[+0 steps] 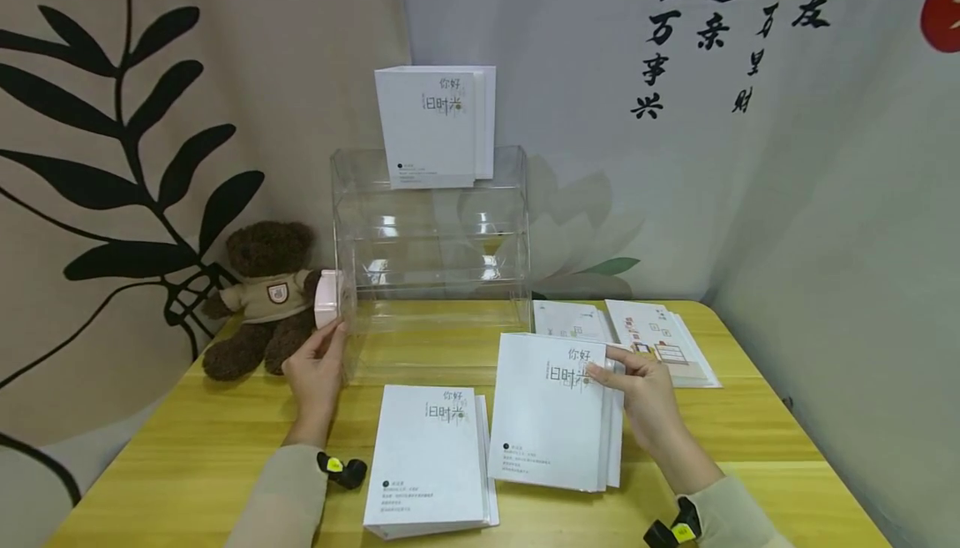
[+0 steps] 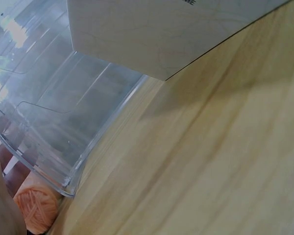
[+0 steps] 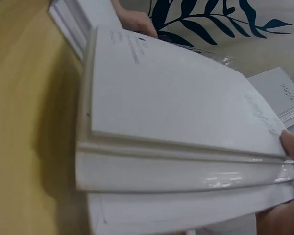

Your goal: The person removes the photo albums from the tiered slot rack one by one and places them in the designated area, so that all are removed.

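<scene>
My right hand grips white books stacked together, with black print on the front cover. Its thumb lies on the cover near the upper right corner and its fingers go behind. The layered edges of these books fill the right wrist view. My left hand holds the left edge of a clear plastic tiered rack. In the left wrist view, fingers show through the rack's clear wall. Similar white books stand on the table at the front, left of the held ones.
More white books stand on the rack's top tier. Illustrated booklets lie on the wooden table at right. Left of the rack are a brown teddy bear, a pale pink object and an orange yarn ball.
</scene>
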Available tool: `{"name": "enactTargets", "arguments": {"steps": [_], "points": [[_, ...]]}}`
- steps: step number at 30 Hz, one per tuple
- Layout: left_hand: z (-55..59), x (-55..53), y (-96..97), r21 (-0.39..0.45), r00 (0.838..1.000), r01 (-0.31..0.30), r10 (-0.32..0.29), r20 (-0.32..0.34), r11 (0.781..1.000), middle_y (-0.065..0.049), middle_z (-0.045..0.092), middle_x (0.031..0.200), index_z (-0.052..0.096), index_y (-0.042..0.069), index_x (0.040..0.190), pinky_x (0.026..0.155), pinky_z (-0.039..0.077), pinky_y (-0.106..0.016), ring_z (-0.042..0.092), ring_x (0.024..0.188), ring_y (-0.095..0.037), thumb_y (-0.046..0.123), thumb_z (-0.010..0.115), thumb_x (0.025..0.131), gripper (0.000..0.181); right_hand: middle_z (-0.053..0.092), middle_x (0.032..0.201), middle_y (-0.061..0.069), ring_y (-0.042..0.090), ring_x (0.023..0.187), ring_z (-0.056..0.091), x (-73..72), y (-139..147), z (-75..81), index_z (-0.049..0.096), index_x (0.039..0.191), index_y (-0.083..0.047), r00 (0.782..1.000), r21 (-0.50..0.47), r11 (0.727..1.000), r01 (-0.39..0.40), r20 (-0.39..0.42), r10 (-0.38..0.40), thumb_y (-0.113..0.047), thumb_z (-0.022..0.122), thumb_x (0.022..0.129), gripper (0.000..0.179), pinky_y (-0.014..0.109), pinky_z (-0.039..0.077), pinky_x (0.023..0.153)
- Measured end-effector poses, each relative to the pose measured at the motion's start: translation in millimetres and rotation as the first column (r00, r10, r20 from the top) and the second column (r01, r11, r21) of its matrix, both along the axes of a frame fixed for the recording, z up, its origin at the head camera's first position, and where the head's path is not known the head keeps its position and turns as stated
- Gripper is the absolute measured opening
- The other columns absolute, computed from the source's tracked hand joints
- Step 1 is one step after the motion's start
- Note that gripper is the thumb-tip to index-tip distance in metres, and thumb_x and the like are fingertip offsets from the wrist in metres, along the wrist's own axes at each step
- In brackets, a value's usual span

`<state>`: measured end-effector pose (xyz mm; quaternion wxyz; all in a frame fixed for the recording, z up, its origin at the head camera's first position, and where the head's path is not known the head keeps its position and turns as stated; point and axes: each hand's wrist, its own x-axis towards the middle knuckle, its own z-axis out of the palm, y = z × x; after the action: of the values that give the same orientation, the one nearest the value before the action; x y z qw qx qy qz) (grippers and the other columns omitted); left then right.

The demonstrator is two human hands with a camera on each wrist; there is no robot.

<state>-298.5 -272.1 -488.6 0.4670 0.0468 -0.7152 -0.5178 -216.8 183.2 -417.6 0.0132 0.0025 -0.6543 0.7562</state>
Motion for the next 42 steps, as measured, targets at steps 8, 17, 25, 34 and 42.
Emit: {"name": "enactTargets", "arguments": {"steps": [8, 17, 25, 34, 42], "points": [[1.0, -1.2, -0.5, 0.001, 0.999, -0.017, 0.017, 0.030, 1.000, -0.012, 0.077, 0.088, 0.083, 0.014, 0.103, 0.061, 0.047, -0.008, 0.063, 0.067, 0.010, 0.027, 0.079, 0.089, 0.018, 0.070, 0.110, 0.008, 0.017, 0.088, 0.069, -14.6, 3.5, -31.7, 0.065, 0.122, 0.008, 0.990, 0.065, 0.998, -0.020, 0.142, 0.011, -0.009, 0.078, 0.087, 0.041, 0.030, 0.058, 0.071], [0.6, 0.6, 1.7, 0.022, 1.000, 0.004, -0.005, 0.030, 1.000, -0.012, 0.077, 0.088, 0.082, 0.015, 0.104, 0.059, 0.046, -0.010, 0.063, 0.065, 0.006, 0.027, 0.079, 0.090, 0.019, 0.074, 0.098, 0.010, 0.019, 0.075, 0.071, -20.8, 1.5, -74.2, 0.063, 0.125, 0.005, 0.976, 0.117, 0.989, -0.092, 0.207, 0.067, -0.021, 0.079, 0.088, 0.049, 0.033, 0.058, 0.064], [-5.2, -0.7, 1.6, 0.033, 0.999, 0.046, -0.046, 0.005, 0.998, -0.014, 0.077, 0.094, 0.082, 0.013, 0.105, 0.063, 0.049, -0.010, 0.065, 0.071, 0.006, 0.024, 0.079, 0.090, 0.018, 0.070, 0.113, 0.010, 0.022, 0.097, 0.065, -11.5, -14.5, -81.7, 0.071, 0.115, -0.005, 0.999, 0.459, 0.887, 0.050, -0.043, -0.033, -0.034, 0.071, 0.095, 0.035, 0.039, 0.051, 0.090], [-4.6, -1.8, 1.2, 0.043, 0.999, 0.028, -0.029, 0.028, 0.999, -0.009, 0.077, 0.092, 0.082, 0.014, 0.104, 0.063, 0.049, -0.010, 0.066, 0.072, 0.005, 0.028, 0.080, 0.089, 0.020, 0.068, 0.122, 0.009, 0.027, 0.115, 0.058, -7.0, -32.7, -82.3, 0.071, 0.114, -0.008, 0.991, 0.498, 0.858, 0.124, -0.114, -0.076, -0.034, 0.068, 0.098, 0.031, 0.051, 0.038, 0.106], [-5.8, -3.2, 0.8, 0.034, 0.999, 0.017, -0.019, 0.042, 0.999, -0.008, 0.077, 0.092, 0.082, 0.016, 0.105, 0.063, 0.048, -0.010, 0.065, 0.071, 0.006, 0.030, 0.079, 0.090, 0.021, 0.068, 0.123, 0.011, 0.030, 0.121, 0.056, -4.7, -38.6, -81.9, 0.069, 0.117, -0.006, 0.992, 0.494, 0.862, 0.113, -0.103, -0.071, -0.033, 0.068, 0.097, 0.033, 0.054, 0.035, 0.109]]}}
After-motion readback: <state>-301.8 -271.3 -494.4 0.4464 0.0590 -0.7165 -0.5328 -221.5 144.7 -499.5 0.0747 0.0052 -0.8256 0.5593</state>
